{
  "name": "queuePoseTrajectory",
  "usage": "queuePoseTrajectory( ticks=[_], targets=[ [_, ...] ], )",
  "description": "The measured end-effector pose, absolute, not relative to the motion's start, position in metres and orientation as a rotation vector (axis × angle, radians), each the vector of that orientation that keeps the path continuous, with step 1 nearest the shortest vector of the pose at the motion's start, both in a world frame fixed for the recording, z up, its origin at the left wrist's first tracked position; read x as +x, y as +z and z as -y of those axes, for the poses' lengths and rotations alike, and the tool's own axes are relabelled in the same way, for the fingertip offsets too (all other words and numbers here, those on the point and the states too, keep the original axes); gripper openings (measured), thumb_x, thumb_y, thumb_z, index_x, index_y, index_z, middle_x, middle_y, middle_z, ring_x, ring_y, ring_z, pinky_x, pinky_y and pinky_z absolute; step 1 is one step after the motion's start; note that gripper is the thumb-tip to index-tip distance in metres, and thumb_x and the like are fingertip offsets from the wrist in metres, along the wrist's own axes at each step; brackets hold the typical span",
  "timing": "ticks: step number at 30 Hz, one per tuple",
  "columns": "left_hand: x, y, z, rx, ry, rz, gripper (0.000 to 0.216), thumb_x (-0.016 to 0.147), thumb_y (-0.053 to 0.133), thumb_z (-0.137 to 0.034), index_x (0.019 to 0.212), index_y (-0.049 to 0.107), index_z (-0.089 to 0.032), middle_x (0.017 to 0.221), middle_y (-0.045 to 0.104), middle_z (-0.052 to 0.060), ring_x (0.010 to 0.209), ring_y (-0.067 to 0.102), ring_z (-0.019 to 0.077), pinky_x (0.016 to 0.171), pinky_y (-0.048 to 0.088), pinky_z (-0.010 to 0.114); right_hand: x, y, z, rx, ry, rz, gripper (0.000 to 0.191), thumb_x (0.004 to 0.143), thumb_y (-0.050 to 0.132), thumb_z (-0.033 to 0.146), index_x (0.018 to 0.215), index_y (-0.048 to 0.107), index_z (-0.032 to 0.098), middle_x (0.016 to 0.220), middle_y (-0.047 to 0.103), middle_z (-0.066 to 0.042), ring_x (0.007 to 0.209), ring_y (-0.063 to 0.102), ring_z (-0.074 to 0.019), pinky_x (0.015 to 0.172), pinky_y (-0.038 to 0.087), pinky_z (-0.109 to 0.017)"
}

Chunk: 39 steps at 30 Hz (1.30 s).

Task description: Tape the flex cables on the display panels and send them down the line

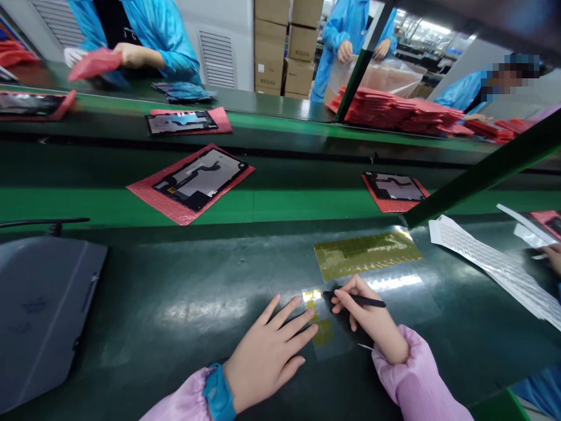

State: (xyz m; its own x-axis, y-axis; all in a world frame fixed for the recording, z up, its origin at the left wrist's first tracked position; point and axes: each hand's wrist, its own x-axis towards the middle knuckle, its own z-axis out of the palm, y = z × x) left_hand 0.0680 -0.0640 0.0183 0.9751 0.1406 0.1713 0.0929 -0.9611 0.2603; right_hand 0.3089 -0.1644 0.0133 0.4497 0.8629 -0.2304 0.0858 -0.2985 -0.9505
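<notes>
My left hand [274,351] lies flat with its fingers spread, fingertips on a small clear sheet [335,345] bearing amber film pieces [323,332]. A blue band [219,393] circles that wrist. Slim black tweezers [368,301] are pinched in my right hand [368,316]. Their tip is at the sheet's upper edge, beside a shiny amber piece [312,295]. Just beyond my right hand lies a larger sheet of amber film [368,254]. A thin white sliver [365,347] is near my right cuff.
A grey case [44,316] stands at left. White label strips [495,263] lie at right, by another person's hand [553,257]. Beyond, dark panels [201,175] rest on red bubble bags on the green line. A green post [482,169] slants across the right. Co-workers in blue work opposite.
</notes>
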Motion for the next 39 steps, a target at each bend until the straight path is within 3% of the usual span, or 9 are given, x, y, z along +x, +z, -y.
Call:
queuePoseTrajectory(
  ticks=[3,14,27,36,39],
  targets=[
    [0.068,0.019,0.064,2.874,0.245,-0.168,0.051,0.095,0.061,-0.027,0.145,0.053,-0.028,0.156,0.053,-0.001,0.148,0.041,0.0283,0.124,0.024,0.051,0.309,0.015,0.164,-1.714,1.005,0.842,0.046,0.081,0.074,0.065,0.082,0.054,0.023,0.081,0.075,-0.008,0.071,0.076,-0.0228,0.033,0.045,-0.017],
    [0.069,0.019,0.064,2.849,0.221,-0.174,0.052,0.094,0.062,-0.027,0.145,0.052,-0.027,0.155,0.053,-0.002,0.148,0.041,0.029,0.125,0.022,0.051,0.31,0.015,0.162,-1.72,1.029,0.887,0.046,0.085,0.069,0.065,0.082,0.052,0.023,0.085,0.075,-0.008,0.062,0.074,-0.0194,0.03,0.038,-0.016],
    [0.069,0.017,0.064,2.863,0.199,-0.158,0.055,0.092,0.065,-0.027,0.146,0.051,-0.026,0.157,0.05,-0.002,0.148,0.04,0.0323,0.125,0.022,0.052,0.309,0.026,0.161,-1.788,1.082,0.928,0.052,0.081,0.069,0.071,0.081,0.049,0.023,0.086,0.076,-0.007,0.072,0.076,-0.0216,0.037,0.049,-0.018],
    [0.069,0.017,0.064,2.816,0.233,-0.169,0.053,0.093,0.063,-0.027,0.145,0.052,-0.026,0.156,0.052,-0.001,0.148,0.042,0.0308,0.126,0.02,0.051,0.31,0.015,0.161,-1.714,1.081,0.836,0.051,0.08,0.073,0.067,0.08,0.051,0.022,0.084,0.078,-0.011,0.074,0.078,-0.0238,0.033,0.038,-0.014],
    [0.069,0.017,0.064,2.809,0.219,-0.177,0.053,0.093,0.063,-0.027,0.145,0.052,-0.026,0.156,0.052,-0.001,0.148,0.041,0.0306,0.126,0.02,0.052,0.31,0.012,0.162,-1.658,1.054,0.817,0.048,0.082,0.075,0.062,0.078,0.051,0.021,0.08,0.079,-0.011,0.056,0.071,-0.0176,0.032,0.033,-0.015]
  ],
)
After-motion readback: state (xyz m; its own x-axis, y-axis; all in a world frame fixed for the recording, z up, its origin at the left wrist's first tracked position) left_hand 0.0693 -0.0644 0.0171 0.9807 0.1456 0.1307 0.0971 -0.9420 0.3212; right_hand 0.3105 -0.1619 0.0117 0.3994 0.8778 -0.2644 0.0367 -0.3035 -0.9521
